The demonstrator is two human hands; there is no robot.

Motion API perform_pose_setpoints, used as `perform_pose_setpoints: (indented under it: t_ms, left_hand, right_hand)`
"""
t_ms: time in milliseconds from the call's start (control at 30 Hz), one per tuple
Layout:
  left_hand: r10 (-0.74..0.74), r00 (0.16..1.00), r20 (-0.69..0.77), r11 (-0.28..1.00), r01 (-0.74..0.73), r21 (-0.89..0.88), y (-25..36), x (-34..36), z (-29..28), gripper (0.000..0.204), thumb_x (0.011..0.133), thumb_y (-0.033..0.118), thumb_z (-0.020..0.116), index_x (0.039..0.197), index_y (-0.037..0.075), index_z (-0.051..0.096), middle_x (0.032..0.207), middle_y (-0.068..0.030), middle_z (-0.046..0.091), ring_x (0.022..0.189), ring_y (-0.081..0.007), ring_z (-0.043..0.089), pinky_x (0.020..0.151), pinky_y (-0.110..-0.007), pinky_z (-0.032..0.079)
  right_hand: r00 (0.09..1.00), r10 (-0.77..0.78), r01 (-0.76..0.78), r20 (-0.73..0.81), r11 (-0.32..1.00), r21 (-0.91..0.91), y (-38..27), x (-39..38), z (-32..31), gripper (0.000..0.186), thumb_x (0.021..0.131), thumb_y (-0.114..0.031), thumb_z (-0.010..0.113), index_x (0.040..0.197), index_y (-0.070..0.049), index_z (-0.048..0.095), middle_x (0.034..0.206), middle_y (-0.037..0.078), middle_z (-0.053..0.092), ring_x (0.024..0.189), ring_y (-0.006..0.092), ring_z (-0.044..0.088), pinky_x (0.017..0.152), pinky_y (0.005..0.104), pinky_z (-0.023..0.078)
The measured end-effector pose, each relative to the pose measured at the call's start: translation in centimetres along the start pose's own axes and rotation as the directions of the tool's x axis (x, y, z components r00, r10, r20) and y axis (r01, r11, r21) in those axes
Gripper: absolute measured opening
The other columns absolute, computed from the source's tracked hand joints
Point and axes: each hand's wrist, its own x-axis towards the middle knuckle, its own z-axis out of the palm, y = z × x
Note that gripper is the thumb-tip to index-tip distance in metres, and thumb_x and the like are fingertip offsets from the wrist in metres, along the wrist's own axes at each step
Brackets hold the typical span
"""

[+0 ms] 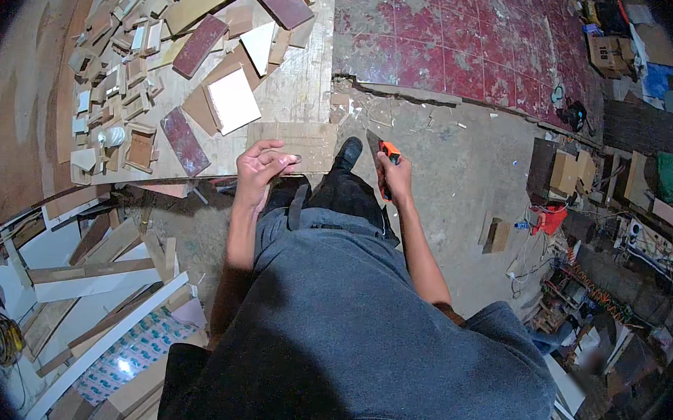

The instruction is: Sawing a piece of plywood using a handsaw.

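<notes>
Grey T-shirt [375,317] cloth fills the foreground as we look down at a workshop bench and a littered concrete floor [470,150]. Our right hand [397,177] is wrapped around an orange-and-black tool [390,150] with a pointed blade, held just off the right edge of the wooden table [299,87]. Our left hand [257,171] is at the table's near edge with fingers bent and thumb extended; something small and dark shows by the thumb tip, and we cannot tell whether it is gripped. Just beyond that hand, a thin brown board [298,141] lies flat at the table's near right corner.

Among the wood offcuts to our left, we see a shallow open-topped wooden frame [141,149], its brown inner face showing, just beside a white spiral bulb [111,136]. Small box-like wooden pieces cluster farther up. Across the room at upper right stands a brown cardboard box [608,56]; we cannot make out its contents. Nearer, on the same side, a tan carton [565,173] stands by a dark panel, its contents likewise hidden from us.
</notes>
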Motion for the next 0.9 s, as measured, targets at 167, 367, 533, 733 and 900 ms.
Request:
perform_pose_setpoints:
  t_ms: [167,367,533,733,900]
  left_hand:
    - [-0.006,1.000,0.028,1.000,0.006,0.006,0.2,0.4,-0.1,0.035,0.086,-0.004,0.071,0.118,-0.006,0.058,0.092,-0.0184,0.073,0.089,-0.0239,0.074,0.080,-0.031,0.061]
    - [0.029,0.997,0.078,0.996,-0.035,0.078,-0.3,1.3,0.0,0.034,0.085,-0.003,0.073,0.116,-0.005,0.059,0.090,-0.0158,0.073,0.088,-0.0218,0.073,0.080,-0.029,0.061]
    - [-0.044,0.990,0.132,0.986,0.022,0.165,-0.5,3.1,2.2,0.031,0.088,0.001,0.072,0.116,-0.004,0.061,0.096,-0.0177,0.074,0.090,-0.0205,0.073,0.080,-0.028,0.060]
    - [-0.150,0.956,0.251,0.970,0.094,0.222,-1.0,4.4,5.0,0.033,0.095,0.002,0.062,0.128,-0.003,0.058,0.109,-0.0213,0.073,0.095,-0.0196,0.073,0.080,-0.028,0.060]
    - [-0.214,0.909,0.357,0.964,0.138,0.228,-2.0,4.6,7.0,0.042,0.098,0.006,0.058,0.139,0.001,0.049,0.111,-0.0191,0.072,0.098,-0.0196,0.072,0.081,-0.027,0.059]
  right_hand:
    - [0.997,0.072,-0.071,0.019,0.997,-0.010,0.7,0.2,-0.5,0.028,0.092,-0.024,0.070,0.077,-0.006,0.056,0.059,0.001,0.053,0.042,0.0105,0.050,0.039,0.0299,0.038]
    - [1.000,0.031,-0.031,0.006,0.999,0.033,-1.5,-1.2,0.6,0.030,0.093,-0.023,0.070,0.070,-0.009,0.055,0.053,0.001,0.052,0.038,0.0106,0.047,0.037,0.0292,0.033]
    - [1.000,-0.025,0.026,-0.017,0.998,0.054,-3.4,-2.3,1.1,0.019,0.088,-0.019,0.076,0.084,-0.007,0.061,0.061,-0.002,0.056,0.045,0.0076,0.049,0.041,0.0267,0.037]
    - [0.989,-0.147,0.148,-0.017,0.986,0.080,-7.0,-4.6,1.9,0.030,0.082,-0.014,0.082,0.101,-0.004,0.061,0.076,-0.001,0.065,0.055,0.0058,0.055,0.048,0.0246,0.043]
    - [0.948,-0.305,0.287,0.086,0.942,0.174,-8.4,-5.3,2.1,0.039,0.076,-0.008,0.086,0.103,-0.001,0.059,0.092,0.011,0.075,0.081,0.0124,0.069,0.070,0.0276,0.056]
